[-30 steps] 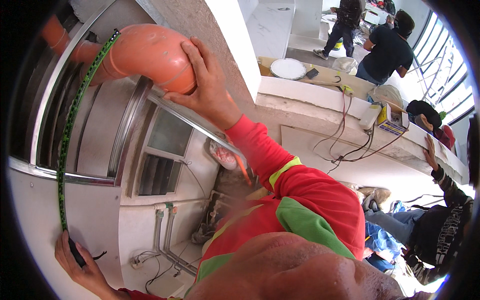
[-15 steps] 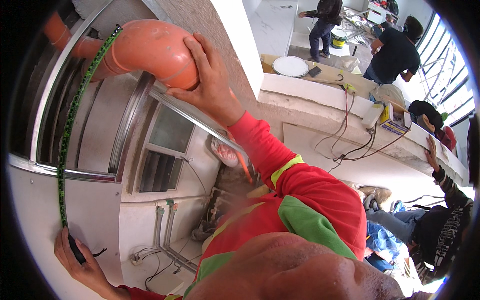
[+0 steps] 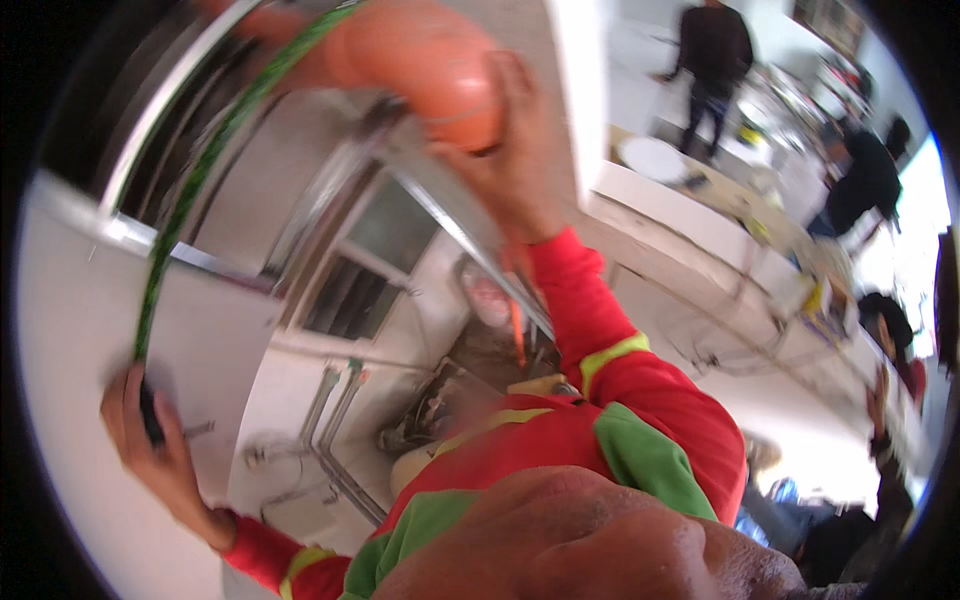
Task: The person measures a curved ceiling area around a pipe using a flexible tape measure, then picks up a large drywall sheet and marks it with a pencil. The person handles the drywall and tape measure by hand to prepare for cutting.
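Observation:
My left hand (image 3: 150, 440) is closed round the dark case of a tape measure (image 3: 150, 410), against a pale wall panel. Its green blade (image 3: 190, 200) runs out in a gentle curve, up past a metal frame to an orange pipe elbow (image 3: 425, 65). At the elbow's open end, my right hand (image 3: 515, 160) grips the rim, thumb below and fingers over the side. The blade's far tip is cut off by the top edge of the view. Motion blurs the picture.
Shiny metal framing (image 3: 445, 220) crosses behind the pipe. Grey conduits (image 3: 335, 440) run along the wall below. On the right, a long ledge (image 3: 690, 230) carries a white round lid (image 3: 653, 160) and cables. Several other people are about, one standing at the back (image 3: 712, 50).
The whole view has shifted, so the pipe sits higher and further right. Both hands keep their holds. My left hand and the tape case appear higher in the picture.

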Demonstrator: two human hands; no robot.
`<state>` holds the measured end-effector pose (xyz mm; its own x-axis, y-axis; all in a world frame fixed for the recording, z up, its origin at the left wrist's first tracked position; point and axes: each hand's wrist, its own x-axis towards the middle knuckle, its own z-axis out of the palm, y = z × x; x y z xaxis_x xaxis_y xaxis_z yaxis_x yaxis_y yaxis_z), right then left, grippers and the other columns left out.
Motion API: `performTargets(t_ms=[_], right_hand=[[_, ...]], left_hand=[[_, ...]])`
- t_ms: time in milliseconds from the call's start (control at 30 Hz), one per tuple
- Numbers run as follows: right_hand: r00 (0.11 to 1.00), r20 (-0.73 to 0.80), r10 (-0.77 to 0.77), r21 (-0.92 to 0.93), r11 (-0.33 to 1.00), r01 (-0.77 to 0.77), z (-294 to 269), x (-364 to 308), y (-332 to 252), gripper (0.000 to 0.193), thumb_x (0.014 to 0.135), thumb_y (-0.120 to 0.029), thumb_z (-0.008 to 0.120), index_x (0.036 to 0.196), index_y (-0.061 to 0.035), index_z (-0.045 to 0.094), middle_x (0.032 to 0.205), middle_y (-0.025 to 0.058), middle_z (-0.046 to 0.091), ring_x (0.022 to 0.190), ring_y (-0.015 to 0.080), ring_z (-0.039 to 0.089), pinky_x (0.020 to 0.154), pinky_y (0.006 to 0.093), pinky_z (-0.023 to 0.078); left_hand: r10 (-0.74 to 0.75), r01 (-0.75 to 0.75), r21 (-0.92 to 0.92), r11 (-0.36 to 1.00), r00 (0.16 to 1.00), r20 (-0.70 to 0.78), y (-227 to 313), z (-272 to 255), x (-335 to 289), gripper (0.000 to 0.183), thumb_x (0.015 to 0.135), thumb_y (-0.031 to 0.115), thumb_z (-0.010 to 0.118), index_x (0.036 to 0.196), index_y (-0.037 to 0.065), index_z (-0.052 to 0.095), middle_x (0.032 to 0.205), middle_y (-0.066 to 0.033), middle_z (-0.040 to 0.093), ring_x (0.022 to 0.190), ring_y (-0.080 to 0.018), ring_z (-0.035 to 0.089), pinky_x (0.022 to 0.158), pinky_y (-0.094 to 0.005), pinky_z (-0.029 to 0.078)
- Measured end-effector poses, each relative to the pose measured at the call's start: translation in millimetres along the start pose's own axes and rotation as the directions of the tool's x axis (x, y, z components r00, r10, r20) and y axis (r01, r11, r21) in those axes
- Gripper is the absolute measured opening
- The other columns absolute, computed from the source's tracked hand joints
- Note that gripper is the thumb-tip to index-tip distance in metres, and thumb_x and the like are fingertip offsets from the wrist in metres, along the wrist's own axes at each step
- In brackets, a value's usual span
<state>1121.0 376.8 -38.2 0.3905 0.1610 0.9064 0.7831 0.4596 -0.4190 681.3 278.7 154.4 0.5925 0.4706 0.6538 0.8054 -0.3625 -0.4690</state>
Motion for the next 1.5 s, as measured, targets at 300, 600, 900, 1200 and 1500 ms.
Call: performTargets(t_ms=[300,600,900,1200,1500], right_hand=[[0.988,0.085,0.132,-0.183,0.976,-0.115,-14.5,11.1,-33.1,0.102,0.069,-0.025,0.093,0.154,-0.0065,0.04,0.149,0.0224,0.048,0.134,0.0403,0.052,0.112,0.0469,0.044],[0.995,0.079,0.066,-0.215,0.976,-0.048,-9.8,7.0,-23.8,0.104,0.069,-0.035,0.092,0.155,-0.0104,0.039,0.155,0.021,0.043,0.139,0.0412,0.048,0.112,0.0493,0.045],[0.995,0.084,0.061,-0.178,0.983,-0.045,-8.1,4.6,-19.8,0.105,0.072,-0.035,0.091,0.157,-0.0115,0.036,0.157,0.0204,0.039,0.143,0.0402,0.044,0.115,0.0497,0.043],[0.991,0.093,0.095,-0.223,0.972,-0.073,-17.1,10.5,-33.6,0.095,0.072,-0.029,0.088,0.153,-0.0085,0.042,0.155,0.0224,0.043,0.133,0.0433,0.053,0.109,0.047,0.047],[0.984,0.085,0.158,0.024,0.987,-0.16,-13.9,9.6,-31.5,0.102,0.066,-0.013,0.091,0.155,-0.0077,0.04,0.155,0.0236,0.041,0.142,0.0429,0.042,0.117,0.049,0.038]], left_hand=[[-0.027,0.022,-0.06,0.998,0.996,-0.08,16.3,-6.0,13.6,0.035,0.078,-0.003,0.071,0.112,0.001,0.071,0.113,-0.0142,0.069,0.109,-0.0351,0.063,0.097,-0.0419,0.051],[-0.045,0.039,-0.065,0.997,0.994,-0.103,16.1,-6.8,14.3,0.035,0.074,-0.002,0.074,0.108,0.002,0.072,0.109,-0.0116,0.071,0.105,-0.032,0.064,0.09,-0.0402,0.054],[-0.058,0.053,-0.047,0.997,0.993,-0.102,16.2,-8.9,12.8,0.032,0.076,0.002,0.076,0.107,0.003,0.072,0.109,-0.01,0.071,0.106,-0.0314,0.064,0.089,-0.0405,0.054],[-0.051,0.045,-0.061,0.997,0.995,-0.089,18.3,-12.0,14.3,0.034,0.075,0.0,0.074,0.109,0.002,0.071,0.11,-0.0125,0.07,0.106,-0.033,0.063,0.091,-0.0408,0.053],[-0.06,0.057,-0.052,0.997,0.996,-0.067,22.2,-10.7,15.9,0.033,0.078,-0.002,0.07,0.111,0.001,0.071,0.112,-0.014,0.069,0.108,-0.0346,0.063,0.095,-0.0411,0.052]])
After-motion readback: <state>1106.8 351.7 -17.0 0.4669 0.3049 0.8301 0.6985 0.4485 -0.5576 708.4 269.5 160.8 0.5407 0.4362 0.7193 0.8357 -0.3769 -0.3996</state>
